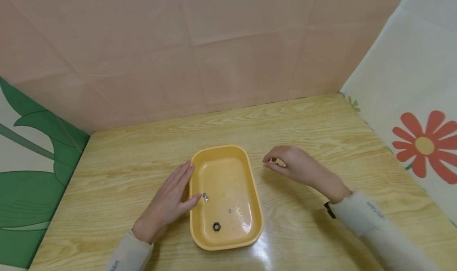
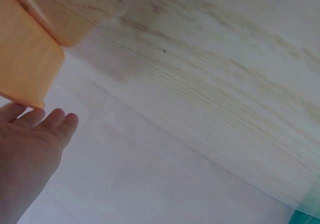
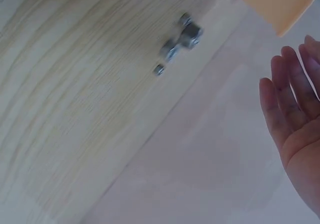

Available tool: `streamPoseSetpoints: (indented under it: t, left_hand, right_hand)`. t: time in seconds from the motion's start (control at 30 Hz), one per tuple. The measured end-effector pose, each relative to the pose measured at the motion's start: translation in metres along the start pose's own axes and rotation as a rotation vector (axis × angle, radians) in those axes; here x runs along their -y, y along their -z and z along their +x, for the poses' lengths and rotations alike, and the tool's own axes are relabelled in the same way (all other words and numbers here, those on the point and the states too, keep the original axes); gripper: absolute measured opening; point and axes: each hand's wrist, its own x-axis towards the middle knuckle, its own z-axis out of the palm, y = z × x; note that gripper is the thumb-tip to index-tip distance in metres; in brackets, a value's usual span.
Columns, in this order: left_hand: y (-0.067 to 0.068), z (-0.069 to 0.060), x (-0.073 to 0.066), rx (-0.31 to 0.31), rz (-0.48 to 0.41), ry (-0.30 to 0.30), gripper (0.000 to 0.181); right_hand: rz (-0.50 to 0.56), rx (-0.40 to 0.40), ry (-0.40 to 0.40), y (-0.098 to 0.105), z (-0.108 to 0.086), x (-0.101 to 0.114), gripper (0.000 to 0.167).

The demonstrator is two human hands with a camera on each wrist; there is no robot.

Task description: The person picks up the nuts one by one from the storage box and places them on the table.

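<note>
A yellow plastic tray lies on the table in the head view. Inside it are a dark hex nut, a tiny silver nut and small silver nuts beside the left wall. My left hand rests along the tray's left rim, fingers fairly straight, thumb reaching over the inside. Right of the tray, my right hand hovers low, fingers bent, with a gap between thumb and index tips. Small metal bits show in that gap. Several loose silver nuts lie on the table in the right wrist view.
The wood-grain table meets a pink cloth backdrop at the back. A side panel with a red flower stands on the right, and one with green leaves on the left.
</note>
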Motion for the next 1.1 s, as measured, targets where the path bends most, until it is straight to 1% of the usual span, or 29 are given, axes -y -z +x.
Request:
streamPoseSetpoints:
  t: [0.13, 0.33, 0.53, 0.77, 0.97, 1.1]
  left_hand:
    - [0.0, 0.0, 0.0, -0.008, 0.008, -0.009, 0.084]
    - [0.0, 0.0, 0.0, -0.033, 0.014, -0.033, 0.085]
    - [-0.001, 0.0, 0.0, -0.02, 0.009, -0.018, 0.085]
    - [0.0, 0.0, 0.0, 0.001, 0.003, -0.001, 0.084]
    - [0.0, 0.0, 0.001, -0.019, 0.008, -0.021, 0.085]
    - [-0.001, 0.0, 0.001, -0.033, 0.012, -0.035, 0.084]
  right_hand:
    - [0.012, -0.021, 0.049, -0.002, 0.001, 0.01, 0.01]
    - [0.061, -0.016, 0.116, -0.005, 0.003, 0.025, 0.011]
    - [0.111, 0.005, 0.161, -0.007, 0.005, 0.036, 0.011]
    - [0.086, 0.014, 0.203, -0.011, 0.009, 0.049, 0.011]
    - [0.078, 0.024, 0.239, -0.015, 0.013, 0.057, 0.01]
    - [0.067, 0.049, 0.23, -0.019, 0.014, 0.062, 0.012]
